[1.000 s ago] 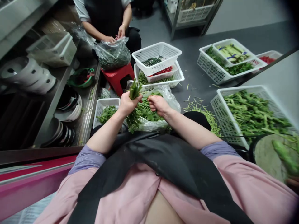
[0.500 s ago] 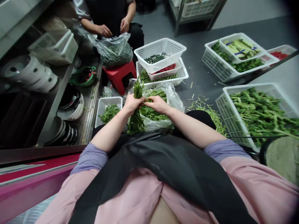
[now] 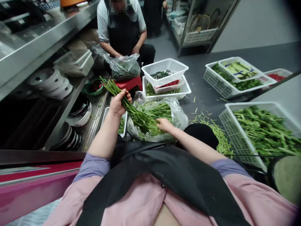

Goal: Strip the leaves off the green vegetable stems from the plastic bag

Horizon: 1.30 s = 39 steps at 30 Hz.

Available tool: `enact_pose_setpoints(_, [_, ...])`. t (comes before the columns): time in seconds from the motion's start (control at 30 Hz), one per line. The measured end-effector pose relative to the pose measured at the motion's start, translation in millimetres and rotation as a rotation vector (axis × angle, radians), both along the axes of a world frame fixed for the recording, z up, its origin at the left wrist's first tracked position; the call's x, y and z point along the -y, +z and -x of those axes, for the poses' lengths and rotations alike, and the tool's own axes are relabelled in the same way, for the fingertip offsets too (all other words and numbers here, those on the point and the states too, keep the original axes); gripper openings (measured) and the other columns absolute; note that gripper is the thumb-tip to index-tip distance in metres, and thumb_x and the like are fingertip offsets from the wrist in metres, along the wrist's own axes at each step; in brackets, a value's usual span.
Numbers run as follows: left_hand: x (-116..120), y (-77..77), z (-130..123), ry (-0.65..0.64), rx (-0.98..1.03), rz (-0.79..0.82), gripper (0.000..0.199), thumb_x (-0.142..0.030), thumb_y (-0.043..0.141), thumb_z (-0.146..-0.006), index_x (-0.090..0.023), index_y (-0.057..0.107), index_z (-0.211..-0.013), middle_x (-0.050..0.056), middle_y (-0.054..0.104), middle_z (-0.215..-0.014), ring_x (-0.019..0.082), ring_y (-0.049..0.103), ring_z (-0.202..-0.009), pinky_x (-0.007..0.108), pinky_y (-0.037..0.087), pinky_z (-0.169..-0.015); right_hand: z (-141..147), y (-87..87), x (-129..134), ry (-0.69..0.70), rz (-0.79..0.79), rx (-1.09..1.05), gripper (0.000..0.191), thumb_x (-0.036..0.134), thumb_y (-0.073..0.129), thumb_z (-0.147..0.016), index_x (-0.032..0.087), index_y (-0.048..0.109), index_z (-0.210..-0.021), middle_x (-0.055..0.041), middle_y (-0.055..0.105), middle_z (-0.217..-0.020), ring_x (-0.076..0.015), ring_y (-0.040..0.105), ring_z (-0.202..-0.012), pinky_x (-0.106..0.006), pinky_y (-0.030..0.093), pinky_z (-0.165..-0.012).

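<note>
My left hand (image 3: 120,102) is wrapped around a bunch of long-stemmed leafy greens (image 3: 137,116). The stems point up and left; the leafy ends hang down to the right over an open clear plastic bag (image 3: 180,116). More loose greens (image 3: 162,110) of the same look lie in that bag. My right hand (image 3: 165,125) is closed at the leaves on the bag's right part, its fingertips partly hidden among them. Behind my left forearm, a small white basket (image 3: 125,123) with cut greens is partly covered.
Another person (image 3: 124,31) sits opposite, hands at a bag of greens (image 3: 125,69) on a red stool (image 3: 129,83). Stacked white baskets (image 3: 185,91) stand ahead. A basket (image 3: 225,121) of green stalks is at right, near scraps (image 3: 211,125) on the floor. Steel shelving (image 3: 70,23) runs along the left.
My left hand has moved up and left with the bunch, which now tilts instead of hanging upright. My right hand has parted from it and lowered to the leaves. The view has tipped upward.
</note>
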<state>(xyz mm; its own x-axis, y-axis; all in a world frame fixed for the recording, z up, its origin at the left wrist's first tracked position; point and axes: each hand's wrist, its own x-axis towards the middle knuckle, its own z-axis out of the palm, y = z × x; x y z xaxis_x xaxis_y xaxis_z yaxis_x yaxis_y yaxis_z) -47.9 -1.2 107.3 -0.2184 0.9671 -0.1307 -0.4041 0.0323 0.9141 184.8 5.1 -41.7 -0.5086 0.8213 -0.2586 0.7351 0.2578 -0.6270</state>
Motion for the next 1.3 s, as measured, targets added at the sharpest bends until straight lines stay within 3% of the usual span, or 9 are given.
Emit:
enact_pose_setpoints(0.13, [-4, -14.9, -12, -0.07, 0.108, -0.009, 0.029, -0.033, 0.076, -0.07, -0.015, 0.053, -0.07, -0.002, 0.058, -0.065, 0.008, 0.057, -0.055, 0.02, 0.045, -0.05, -10, 61.2, -15, -0.331, -0.158, -0.52, 0.026, 0.027, 0.053, -0.082, 0.013, 0.072, -0.094, -0.0039, 0.065, -0.073, -0.0131, 0.052, -0.062, -0.024, 0.04, -0.059])
enact_pose_setpoints(0.3, [-6, -22.7, -44, -0.1, 0.033, -0.013, 0.038, -0.037, 0.084, -0.059, -0.014, 0.057, -0.072, -0.001, 0.06, -0.066, 0.01, 0.058, -0.056, 0.021, 0.045, -0.047, 11, 108.9, -5, -0.147, -0.139, -0.645, 0.022, 0.034, 0.066, -0.074, 0.015, 0.073, -0.083, 0.0046, 0.046, -0.051, -0.0085, 0.035, -0.051, -0.023, 0.028, -0.052])
enact_pose_setpoints(0.47, [-3, -21.0, -59, -0.138, -0.098, -0.046, 0.045, -0.042, 0.086, -0.054, -0.013, 0.059, -0.075, -0.002, 0.057, -0.062, 0.01, 0.054, -0.052, 0.023, 0.045, -0.048, 12, 114.6, -7, -0.112, -0.037, -0.613, 0.009, 0.021, 0.068, -0.067, 0.013, 0.068, -0.071, 0.0032, 0.053, -0.056, -0.008, 0.041, -0.055, -0.023, 0.031, -0.055])
enact_pose_setpoints(0.67, [-4, -25.1, -46, -0.229, -0.157, -0.042, 0.043, -0.034, 0.086, -0.054, -0.011, 0.065, -0.084, -0.003, 0.052, -0.055, 0.007, 0.046, -0.046, 0.019, 0.034, -0.041, -17, 122.2, -34, -0.225, 0.239, -0.918, 0.015, 0.028, 0.066, -0.076, 0.014, 0.062, -0.079, 0.0085, 0.034, -0.044, -0.0048, 0.023, -0.041, -0.021, 0.019, -0.041])
enact_pose_setpoints(0.83, [-2, -26.3, -37, -0.198, -0.119, -0.018, 0.036, -0.032, 0.083, -0.056, -0.014, 0.063, -0.08, -0.006, 0.046, -0.049, 0.005, 0.04, -0.04, 0.019, 0.033, -0.041, -42, 127.5, -65, -0.489, 0.101, -1.219, 0.02, 0.036, 0.061, -0.085, 0.02, 0.051, -0.078, 0.0086, 0.031, -0.05, -0.0043, 0.023, -0.039, -0.019, 0.021, -0.038])
enact_pose_setpoints(0.93, [1, -29.1, -29, -0.18, -0.116, -0.027, 0.033, -0.031, 0.082, -0.057, -0.015, 0.063, -0.079, -0.006, 0.044, -0.047, 0.006, 0.038, -0.038, 0.02, 0.032, -0.04, -76, 132.1, -89, -0.706, -0.019, -1.321, 0.025, 0.041, 0.059, -0.087, 0.021, 0.047, -0.077, 0.0087, 0.03, -0.052, -0.0046, 0.024, -0.038, -0.019, 0.021, -0.037])
enact_pose_setpoints(1.03, [3, -37.7, -12, -0.155, -0.151, -0.035, 0.029, -0.029, 0.081, -0.058, -0.016, 0.065, -0.077, -0.006, 0.044, -0.046, 0.006, 0.038, -0.037, 0.022, 0.031, -0.038, -120, 142.6, -108, -0.788, -0.112, -1.376, 0.03, 0.048, 0.059, -0.085, 0.022, 0.047, -0.077, 0.0094, 0.027, -0.05, -0.0048, 0.023, -0.036, -0.018, 0.02, -0.035])
enact_pose_setpoints(1.17, [-4, -48.1, 4, -0.132, -0.185, 0.004, 0.024, -0.029, 0.081, -0.058, -0.017, 0.067, -0.074, -0.005, 0.04, -0.043, 0.006, 0.036, -0.036, 0.022, 0.029, -0.036, -148, 161.5, -107, -0.742, -0.127, -1.355, 0.03, 0.047, 0.062, -0.084, 0.021, 0.049, -0.079, 0.0098, 0.028, -0.049, -0.0041, 0.023, -0.036, -0.017, 0.019, -0.035])
enact_pose_setpoints(1.3, [-13, -33.3, -18, -0.196, -0.158, -0.023, 0.038, -0.03, 0.084, -0.055, -0.014, 0.067, -0.086, -0.006, 0.042, -0.046, 0.006, 0.036, -0.037, 0.021, 0.03, -0.037, -111, 166.4, -86, -0.431, 0.086, -1.192, 0.025, 0.036, 0.068, -0.081, 0.018, 0.051, -0.077, 0.0094, 0.034, -0.049, -0.0023, 0.023, -0.037, -0.016, 0.018, -0.035])
